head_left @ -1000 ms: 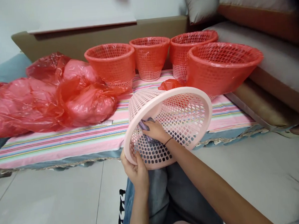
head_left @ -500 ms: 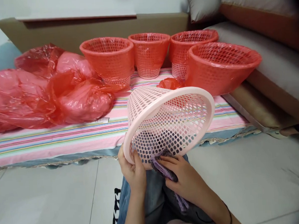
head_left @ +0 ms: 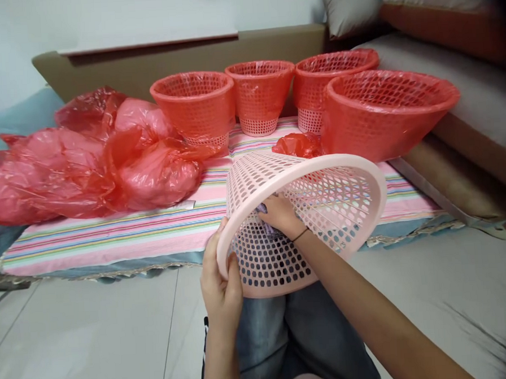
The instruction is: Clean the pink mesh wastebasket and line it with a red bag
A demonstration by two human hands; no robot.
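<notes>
A pale pink perforated plastic basket [head_left: 264,282] lies tilted over my knees, its wide mouth facing me. My left hand [head_left: 221,281] grips the basket's rim on the left, thumb inside and fingers outside. Deep within the basket is my right hand [head_left: 282,215], closed on a crumpled purple and dark cloth [head_left: 270,229] against the inner wall. Part of the cloth and some fingertips are hidden.
Several baskets wrapped in red plastic, including the nearest red-covered basket [head_left: 372,129], stand on the striped sheet [head_left: 153,231]. Bulging red plastic bags [head_left: 86,170] lie at left. Grey cushions [head_left: 477,98] are stacked at right.
My right hand has moved from the basket's near rim deep into its inside, taking the cloth along. My left hand keeps its hold on the rim.
</notes>
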